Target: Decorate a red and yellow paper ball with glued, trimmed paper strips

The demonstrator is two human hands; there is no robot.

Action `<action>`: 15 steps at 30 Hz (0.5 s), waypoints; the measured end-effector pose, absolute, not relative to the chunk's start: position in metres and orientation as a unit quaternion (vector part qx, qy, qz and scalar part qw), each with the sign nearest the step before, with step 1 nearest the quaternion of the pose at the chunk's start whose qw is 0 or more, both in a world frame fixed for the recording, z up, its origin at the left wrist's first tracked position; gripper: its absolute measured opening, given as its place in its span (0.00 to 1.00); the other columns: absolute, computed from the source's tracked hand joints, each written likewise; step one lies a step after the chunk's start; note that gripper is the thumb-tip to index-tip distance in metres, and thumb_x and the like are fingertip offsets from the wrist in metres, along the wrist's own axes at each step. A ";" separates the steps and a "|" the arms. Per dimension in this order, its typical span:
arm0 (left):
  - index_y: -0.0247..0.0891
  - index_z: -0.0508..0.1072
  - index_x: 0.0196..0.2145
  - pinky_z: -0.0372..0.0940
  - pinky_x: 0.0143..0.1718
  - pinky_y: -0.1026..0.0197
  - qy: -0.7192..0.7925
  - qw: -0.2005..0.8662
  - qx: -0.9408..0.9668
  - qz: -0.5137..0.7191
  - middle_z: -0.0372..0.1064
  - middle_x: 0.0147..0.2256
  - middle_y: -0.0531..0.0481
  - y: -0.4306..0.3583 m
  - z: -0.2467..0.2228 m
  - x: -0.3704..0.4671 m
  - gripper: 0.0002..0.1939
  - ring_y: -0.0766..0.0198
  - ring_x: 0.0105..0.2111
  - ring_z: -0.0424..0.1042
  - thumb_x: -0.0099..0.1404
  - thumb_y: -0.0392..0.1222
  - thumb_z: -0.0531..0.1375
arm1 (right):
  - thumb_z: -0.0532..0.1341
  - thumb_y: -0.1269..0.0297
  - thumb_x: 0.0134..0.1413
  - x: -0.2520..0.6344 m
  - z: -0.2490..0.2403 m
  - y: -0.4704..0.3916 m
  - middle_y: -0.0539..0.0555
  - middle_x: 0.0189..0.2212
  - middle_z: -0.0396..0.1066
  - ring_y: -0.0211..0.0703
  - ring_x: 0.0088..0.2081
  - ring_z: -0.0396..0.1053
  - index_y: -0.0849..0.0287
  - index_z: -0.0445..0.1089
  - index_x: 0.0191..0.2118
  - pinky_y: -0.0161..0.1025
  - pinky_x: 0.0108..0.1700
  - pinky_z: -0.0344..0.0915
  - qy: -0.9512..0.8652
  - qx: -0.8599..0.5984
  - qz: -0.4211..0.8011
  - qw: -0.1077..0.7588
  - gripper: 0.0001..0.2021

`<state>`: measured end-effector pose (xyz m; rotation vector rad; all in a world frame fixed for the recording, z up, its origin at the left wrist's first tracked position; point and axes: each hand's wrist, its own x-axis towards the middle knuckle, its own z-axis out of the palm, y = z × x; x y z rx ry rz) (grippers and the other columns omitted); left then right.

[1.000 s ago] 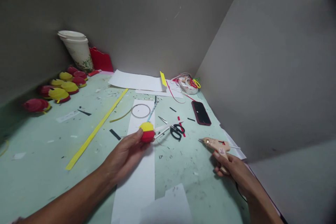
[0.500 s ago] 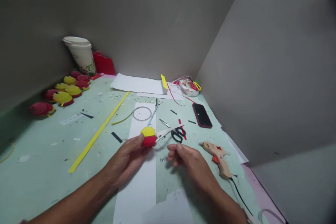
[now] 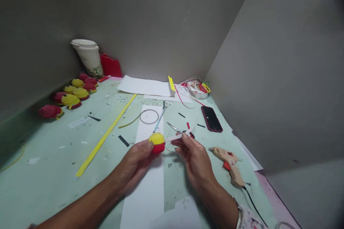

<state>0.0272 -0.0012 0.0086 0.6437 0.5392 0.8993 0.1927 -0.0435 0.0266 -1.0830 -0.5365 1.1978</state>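
Note:
My left hand (image 3: 138,157) is closed around a small pleated paper piece (image 3: 156,142), yellow on top and red below. From its right side a narrow white paper strip (image 3: 173,138) sticks out. My right hand (image 3: 195,154) pinches that strip between thumb and fingers. Just beyond the right hand lie scissors (image 3: 174,127), their handles mostly hidden by the fingers. A pale blue patterned stick (image 3: 160,118) lies behind the paper piece. Under the left hand runs a long white sheet (image 3: 145,193).
A glue gun (image 3: 228,162) lies right of my right hand, with a phone (image 3: 211,118) behind it. Several red and yellow pleated pieces (image 3: 71,100) stand at left near a white cup (image 3: 90,57). A yellow strip (image 3: 107,134) crosses the table. Grey walls (image 3: 161,25) enclose the back and right.
My right hand has moved up and taken hold of the white strip. The left hand still holds the red and yellow piece. The view has shifted slightly.

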 end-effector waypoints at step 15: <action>0.37 0.80 0.47 0.64 0.53 0.59 0.249 0.809 0.333 0.415 0.79 0.44 0.44 -0.004 0.012 0.027 0.14 0.57 0.44 0.75 0.64 0.43 0.65 | 0.62 0.52 0.60 0.185 0.028 -0.055 0.55 0.37 0.81 0.49 0.44 0.74 0.55 0.81 0.36 0.43 0.44 0.67 -0.365 -0.541 0.437 0.619 0.14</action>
